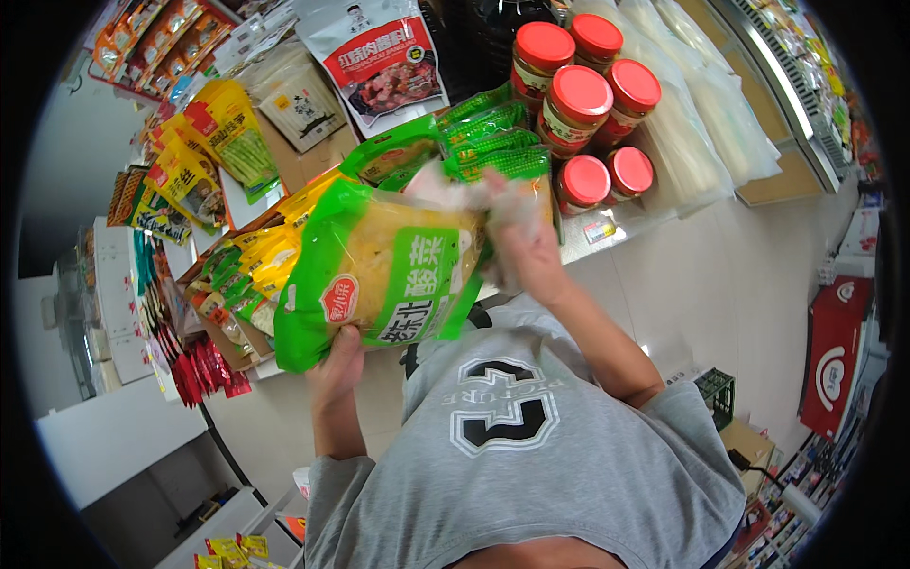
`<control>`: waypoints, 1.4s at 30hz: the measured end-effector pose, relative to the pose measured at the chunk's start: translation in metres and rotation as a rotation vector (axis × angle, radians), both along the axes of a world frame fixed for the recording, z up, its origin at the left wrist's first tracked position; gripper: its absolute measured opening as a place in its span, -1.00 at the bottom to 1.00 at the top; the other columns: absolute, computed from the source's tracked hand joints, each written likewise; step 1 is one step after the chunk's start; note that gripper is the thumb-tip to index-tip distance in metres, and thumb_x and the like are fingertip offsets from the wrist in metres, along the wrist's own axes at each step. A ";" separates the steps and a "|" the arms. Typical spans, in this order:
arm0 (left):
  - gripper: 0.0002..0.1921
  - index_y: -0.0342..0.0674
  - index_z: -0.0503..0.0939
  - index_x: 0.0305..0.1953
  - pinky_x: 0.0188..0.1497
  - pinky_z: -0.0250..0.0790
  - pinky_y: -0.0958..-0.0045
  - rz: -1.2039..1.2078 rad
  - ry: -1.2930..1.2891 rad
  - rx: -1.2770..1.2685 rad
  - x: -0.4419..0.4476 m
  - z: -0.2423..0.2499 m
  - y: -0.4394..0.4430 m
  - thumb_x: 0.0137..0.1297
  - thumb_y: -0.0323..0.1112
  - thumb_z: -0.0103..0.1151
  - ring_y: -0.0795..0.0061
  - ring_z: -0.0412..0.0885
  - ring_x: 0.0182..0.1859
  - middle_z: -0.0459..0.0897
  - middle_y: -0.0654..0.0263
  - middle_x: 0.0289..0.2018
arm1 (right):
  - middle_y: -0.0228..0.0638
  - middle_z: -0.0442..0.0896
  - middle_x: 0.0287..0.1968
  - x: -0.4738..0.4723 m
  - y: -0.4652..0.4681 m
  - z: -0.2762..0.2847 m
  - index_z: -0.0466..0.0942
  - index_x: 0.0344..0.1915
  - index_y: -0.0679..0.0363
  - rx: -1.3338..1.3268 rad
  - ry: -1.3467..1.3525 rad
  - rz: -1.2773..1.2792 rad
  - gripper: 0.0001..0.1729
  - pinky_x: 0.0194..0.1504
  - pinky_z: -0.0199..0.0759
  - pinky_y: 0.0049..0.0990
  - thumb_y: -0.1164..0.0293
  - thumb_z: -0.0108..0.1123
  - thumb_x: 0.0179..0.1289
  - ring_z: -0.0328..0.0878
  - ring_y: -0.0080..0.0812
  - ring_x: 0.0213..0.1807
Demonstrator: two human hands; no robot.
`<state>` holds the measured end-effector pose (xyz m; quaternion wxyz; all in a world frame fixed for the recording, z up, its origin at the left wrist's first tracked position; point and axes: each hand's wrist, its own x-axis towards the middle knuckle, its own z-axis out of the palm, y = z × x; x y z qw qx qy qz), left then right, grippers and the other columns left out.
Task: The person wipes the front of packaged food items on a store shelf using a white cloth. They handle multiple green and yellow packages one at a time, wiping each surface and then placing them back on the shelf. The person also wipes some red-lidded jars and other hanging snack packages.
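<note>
My left hand (339, 366) grips the lower left corner of a green plastic food bag (377, 249), thumb on its printed front. Yellowish shredded food shows through the bag's clear part, and it is held tilted above the shelf's front edge. My right hand (537, 256), blurred by motion, is at the bag's right side with a crumpled whitish cloth (508, 203) in its fingers. The cloth's exact shape is smeared. Just behind the bag stand several green packets (498, 146), partly hidden by it.
Red-lidded glass jars (579, 96) cluster to the right, beside clear bags of pale noodles (675, 135). A white and red pouch (380, 60) stands at the back. Yellow packets (266, 256) fill a cardboard box at the left. A green crate (716, 395) sits on the floor.
</note>
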<state>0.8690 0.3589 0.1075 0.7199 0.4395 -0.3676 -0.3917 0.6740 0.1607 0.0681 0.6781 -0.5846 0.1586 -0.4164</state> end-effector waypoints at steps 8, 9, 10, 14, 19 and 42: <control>-0.57 -0.25 0.36 0.19 -0.02 0.42 0.44 0.149 0.053 0.299 0.028 0.011 0.002 0.30 -0.52 0.12 0.42 0.54 0.00 0.54 0.23 -0.01 | -0.22 0.64 -0.18 -0.011 0.009 -0.020 0.54 -0.04 0.23 -0.170 0.498 -0.750 -0.70 -0.01 0.41 -0.39 0.55 0.19 0.19 0.60 -0.31 -0.13; -0.60 -0.24 0.39 0.15 -0.02 0.42 0.43 0.140 0.068 0.237 0.035 0.012 -0.004 0.29 -0.54 0.12 0.44 0.54 -0.02 0.55 0.26 -0.04 | -0.23 0.62 -0.15 -0.022 -0.005 -0.022 0.53 -0.03 0.22 -0.214 0.502 -0.845 -0.70 0.01 0.38 -0.38 0.54 0.18 0.21 0.57 -0.32 -0.07; -0.64 -0.23 0.43 0.11 -0.01 0.43 0.42 0.168 0.066 0.219 0.043 0.014 -0.011 0.29 -0.56 0.13 0.46 0.55 -0.04 0.56 0.29 -0.08 | -0.24 0.60 -0.12 -0.034 -0.023 -0.024 0.52 -0.02 0.21 -0.290 0.516 -0.950 -0.70 0.04 0.36 -0.38 0.52 0.17 0.23 0.54 -0.32 -0.02; -0.63 -0.21 0.44 0.12 0.06 0.41 0.35 0.037 0.035 0.069 0.086 0.024 -0.046 0.30 -0.60 0.10 0.46 0.54 -0.01 0.57 0.32 -0.05 | -0.09 0.56 0.01 -0.075 -0.091 -0.050 0.42 0.15 0.19 -0.476 0.705 -0.963 -0.53 0.10 0.34 -0.26 0.40 0.21 0.24 0.50 -0.13 0.05; -0.63 -0.22 0.44 0.13 0.04 0.41 0.42 -0.027 -0.027 0.110 0.124 0.044 -0.109 0.29 -0.54 0.15 0.44 0.57 0.00 0.58 0.28 -0.01 | 0.04 0.46 0.11 -0.078 -0.111 -0.085 0.33 0.24 0.17 -0.722 1.192 -0.807 -0.36 0.15 0.25 -0.11 0.27 0.28 0.18 0.39 0.07 0.14; -0.53 -0.22 0.52 0.13 0.14 0.32 0.44 -0.300 -0.355 0.346 0.158 0.031 -0.196 0.22 -0.22 0.33 0.51 0.51 0.04 0.63 0.34 -0.02 | -0.20 0.60 -0.27 0.096 -0.035 -0.061 0.54 -0.36 0.25 -1.116 0.907 -0.115 -0.80 0.03 0.30 -0.26 0.39 0.26 0.00 0.52 -0.18 -0.12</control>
